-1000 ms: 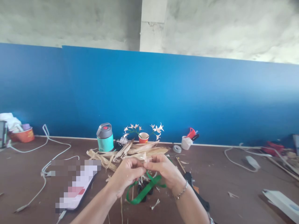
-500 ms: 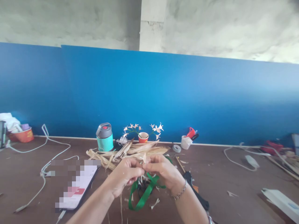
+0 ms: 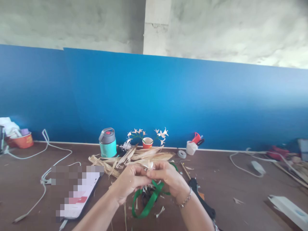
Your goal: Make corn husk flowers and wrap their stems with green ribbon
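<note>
My left hand (image 3: pixel 131 179) and my right hand (image 3: pixel 167 176) meet at the centre, fingertips pinched together around a small pale husk flower (image 3: pixel 150 165). A green ribbon (image 3: pixel 149 205) hangs in a loop below the fingers. Under it lie dark items and small pale husk pieces (image 3: pixel 160 211), partly hidden. Just beyond the hands, dry corn husks (image 3: pixel 149 154) are spread out. Behind them a red paper cup (image 3: pixel 147 143) holds green stems with white flowers (image 3: pixel 163 133).
A turquoise flask (image 3: pixel 108 148) stands behind left, a phone (image 3: pixel 80 195) lies left near white cables (image 3: pixel 44 173). To the right are a tape roll (image 3: pixel 182 154), a white cup with tools (image 3: pixel 191 148), a black item (image 3: pixel 203 200) and a white box (image 3: pixel 288 210). A blue partition (image 3: pixel 154 96) rises behind.
The fingers have shifted slightly around the small flower, which shows less between them. The view has tilted a little, and the ribbon still hangs below.
</note>
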